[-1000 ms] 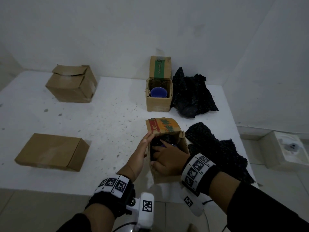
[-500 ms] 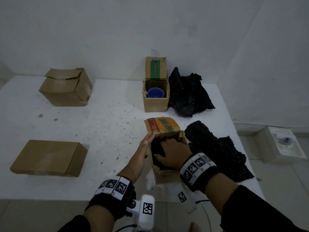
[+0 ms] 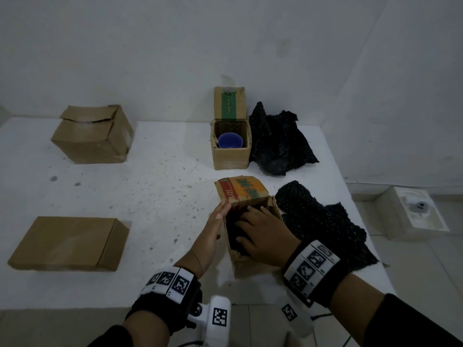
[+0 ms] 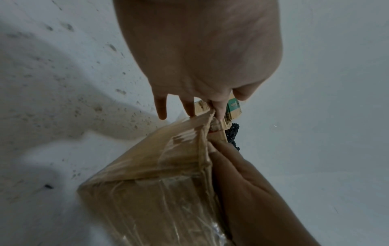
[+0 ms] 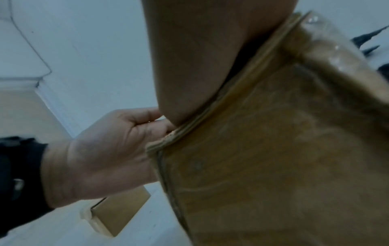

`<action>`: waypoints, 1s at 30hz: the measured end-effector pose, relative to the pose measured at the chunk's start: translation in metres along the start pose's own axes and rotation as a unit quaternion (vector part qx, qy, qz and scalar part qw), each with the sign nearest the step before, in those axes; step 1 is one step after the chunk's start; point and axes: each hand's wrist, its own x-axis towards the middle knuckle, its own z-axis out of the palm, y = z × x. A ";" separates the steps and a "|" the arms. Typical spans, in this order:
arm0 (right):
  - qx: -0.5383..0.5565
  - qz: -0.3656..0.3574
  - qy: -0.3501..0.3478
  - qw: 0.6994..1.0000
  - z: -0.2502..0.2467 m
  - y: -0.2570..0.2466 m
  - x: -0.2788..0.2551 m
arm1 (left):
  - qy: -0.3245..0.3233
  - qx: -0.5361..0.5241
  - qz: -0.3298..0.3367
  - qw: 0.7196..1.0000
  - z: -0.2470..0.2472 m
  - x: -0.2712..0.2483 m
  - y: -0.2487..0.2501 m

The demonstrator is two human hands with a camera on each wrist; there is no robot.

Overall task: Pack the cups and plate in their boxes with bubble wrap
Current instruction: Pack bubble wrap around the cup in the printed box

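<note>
Near box: I had the small open carton [image 3: 250,246] standing close to the worktop's front edge, toward its right side, its printed flap [image 3: 241,190] folded back
Its filling: dark bubble wrap [image 3: 235,231] sat inside; I judged a cup lay under it, but none showed
Right hand: my right hand [image 3: 263,237] was down in the carton's mouth, fingers spread flat on the wrap, pressing rather than gripping
Left hand: my left hand [image 3: 213,229] lay flat against the carton's left wall, fingers straight, tips up at the rim by the flap hinge, steadying it
Step in hand: I took this as tamping the padding into the near box
Next move: it called for lifting the right hand out and folding the flap over, with the left bracing the wall so the carton would not tip
Far box: a second open carton [image 3: 230,151] stood nearer the back edge, a blue cup [image 3: 230,141] bare inside, not yet padded
Loose wrap: one dark sheet [image 3: 278,141] lay just right of the far box, another [image 3: 323,221] beside the near one at the right edge
Other boxes: a cube carton [image 3: 92,136] sat at the back left, a flat closed one [image 3: 67,242] at the front left; I supposed the plate belonged there
Hidden: the plate showed nowhere; both wrist views were filled by cardboard and skin, so my right fingertips stayed unseen there
</note>
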 end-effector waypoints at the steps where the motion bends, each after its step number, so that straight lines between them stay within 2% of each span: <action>1: -0.011 -0.014 -0.001 1.000 -0.001 0.003 0.002 | -0.001 -0.001 0.000 1.000 0.000 0.000 0.000; 5: -0.045 -0.063 -0.009 0.997 -0.002 -0.003 0.016 | -0.004 0.001 0.001 1.000 0.001 0.001 0.000; 7: -0.075 -0.072 -0.051 0.993 0.000 -0.009 0.020 | -0.009 0.007 -0.002 1.000 0.001 0.001 0.001; 11: -0.119 -0.038 -0.126 0.984 0.000 -0.015 0.035 | -0.003 0.004 -0.002 1.000 0.003 0.000 0.002; 14: -0.132 -0.028 -0.136 0.982 0.003 -0.018 0.040 | 0.002 0.004 -0.001 1.000 0.004 0.000 0.003; 17: -0.091 -0.049 -0.055 0.993 0.005 -0.014 0.032 | 0.001 0.010 0.007 1.000 0.005 0.000 0.005; 20: 0.009 -0.065 0.027 0.997 -0.001 -0.006 0.021 | 0.008 0.026 0.014 1.000 0.003 0.004 0.001; 22: 0.100 -0.071 0.069 0.990 -0.008 0.001 0.010 | 0.032 0.042 0.024 0.998 0.001 0.008 -0.004; 24: 0.152 -0.070 0.131 0.977 -0.016 0.011 -0.005 | 0.086 0.089 0.049 0.991 0.001 0.012 -0.007; 27: 0.168 -0.035 0.215 0.961 -0.024 0.035 -0.032 | 0.188 0.238 0.124 0.945 0.008 0.018 0.004; 28: 0.167 -0.012 0.231 0.958 -0.026 0.046 -0.040 | 0.201 0.270 0.154 0.929 0.014 0.021 0.012; 30: 0.161 0.037 0.252 0.953 -0.026 0.071 -0.054 | 0.187 0.299 0.206 0.913 0.033 0.028 0.032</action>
